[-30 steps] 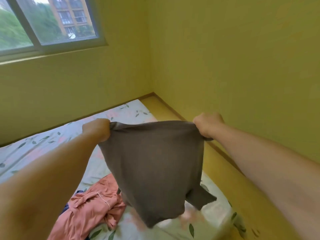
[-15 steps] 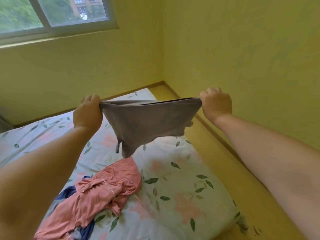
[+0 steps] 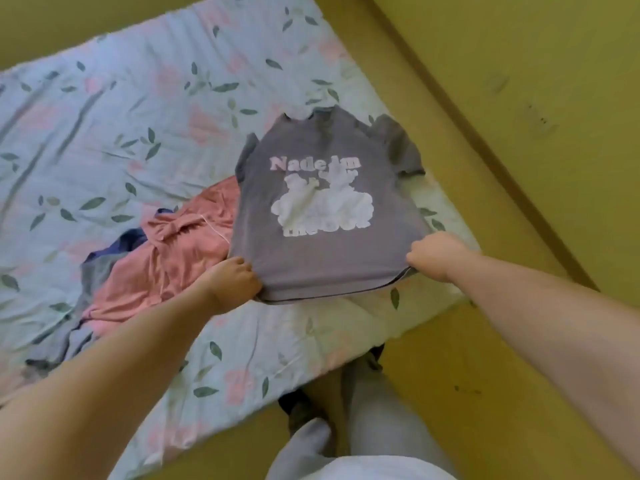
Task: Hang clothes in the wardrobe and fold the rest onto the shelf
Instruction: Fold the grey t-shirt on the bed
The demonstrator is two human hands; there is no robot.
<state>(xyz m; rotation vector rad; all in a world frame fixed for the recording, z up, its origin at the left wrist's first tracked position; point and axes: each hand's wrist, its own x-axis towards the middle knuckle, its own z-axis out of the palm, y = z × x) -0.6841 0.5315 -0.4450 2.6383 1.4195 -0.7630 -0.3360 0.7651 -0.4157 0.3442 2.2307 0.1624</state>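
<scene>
A grey T-shirt (image 3: 325, 209) lies spread print-side up on the floral bedsheet (image 3: 138, 116), its collar pointing away from the person and its hem nearest them. The print shows pink lettering above a white cloud-like figure. The left hand (image 3: 235, 282) grips the hem's left corner, fingers (image 3: 246, 268) curled shut on the fabric. The right hand (image 3: 438, 254) pinches the hem's right corner in a closed fist, knuckles up, with the cloth running under it. Between the two hands the hem curves slightly and looks a little lifted from the sheet.

The T-shirt's left edge overlaps a crumpled pink garment (image 3: 173, 251), which lies just beside the left hand; dark blue cloth (image 3: 128, 239) and grey cloth (image 3: 93, 271) show from under the pink one. The T-shirt's right sleeve sits near the mattress's right edge, beyond which a yellow floor strip (image 3: 467, 140) runs along a yellow wall (image 3: 536, 64). Past the collar and to the left of the T-shirt the sheet is open, creased fabric. On the near side of the hem, the sheet runs bare to the mattress's near edge, where the person's grey-trousered legs (image 3: 377, 410) stand.
</scene>
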